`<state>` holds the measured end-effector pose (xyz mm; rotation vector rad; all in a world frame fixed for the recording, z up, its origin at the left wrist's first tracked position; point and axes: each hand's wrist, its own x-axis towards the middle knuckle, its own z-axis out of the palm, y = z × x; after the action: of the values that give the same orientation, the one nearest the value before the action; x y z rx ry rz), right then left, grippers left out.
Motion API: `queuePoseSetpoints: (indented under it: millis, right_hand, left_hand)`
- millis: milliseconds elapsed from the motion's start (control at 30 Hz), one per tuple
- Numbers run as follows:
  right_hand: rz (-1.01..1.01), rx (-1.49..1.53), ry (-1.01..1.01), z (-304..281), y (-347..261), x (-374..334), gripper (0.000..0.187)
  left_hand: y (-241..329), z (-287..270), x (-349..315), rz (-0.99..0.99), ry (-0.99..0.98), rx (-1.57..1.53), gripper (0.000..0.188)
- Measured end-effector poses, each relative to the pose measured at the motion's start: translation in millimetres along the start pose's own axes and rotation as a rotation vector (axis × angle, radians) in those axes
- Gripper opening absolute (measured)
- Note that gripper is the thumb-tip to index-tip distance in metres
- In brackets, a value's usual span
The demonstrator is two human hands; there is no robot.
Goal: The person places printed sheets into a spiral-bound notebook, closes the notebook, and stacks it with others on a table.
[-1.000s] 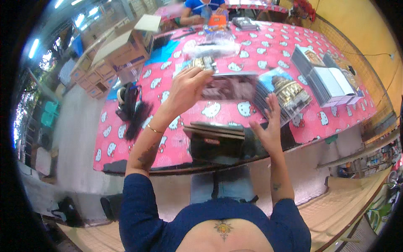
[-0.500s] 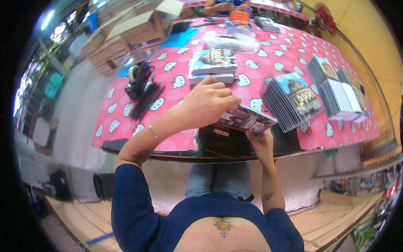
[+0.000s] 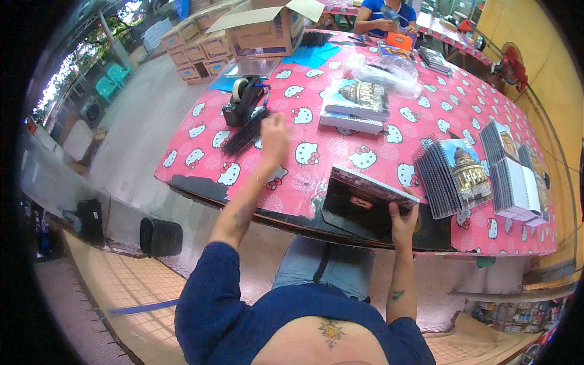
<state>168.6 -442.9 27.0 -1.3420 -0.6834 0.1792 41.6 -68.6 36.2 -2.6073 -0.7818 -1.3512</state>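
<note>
My right hand [image 3: 403, 222] grips the right end of a dark-covered notebook [image 3: 359, 198], thumb on the near side. The notebook stands tilted on its edge at the table's front, an orange-red label on its dark face. Farther left, my left hand [image 3: 275, 131] is at the right side of a pile of thin black binding coils [image 3: 243, 139]. Its fingers are blurred, so I cannot tell whether it holds a coil. Just beyond the coils sits a black tape dispenser [image 3: 242, 103] with a roll of tape.
A stack of notebooks [image 3: 356, 103] lies mid-table, with more notebook stacks [image 3: 456, 176] at the right. Behind are a clear plastic bag [image 3: 386, 73], blue sheets [image 3: 310, 55] and an open carton [image 3: 261, 33]. Across the table, a person in blue [image 3: 389, 18] works.
My left hand has left the notebook's upper edge and moved left to the black coils. My right hand still holds the notebook. The view has shifted.
</note>
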Motion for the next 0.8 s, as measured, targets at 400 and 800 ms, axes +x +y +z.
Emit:
queuePoseSetpoints:
  millis: [400, 800]
  right_hand:
    - [-0.559, -0.692, -0.185, 54, -104, 25, 0.041]
    - [-0.529, -0.924, -0.264, 103, -65, 50, 0.011]
  left_hand:
    - [-35, -2, -21, 0.163, -0.322, -0.016, 0.033]
    - [119, -110, -29, -0.078, -0.266, -0.746, 0.017]
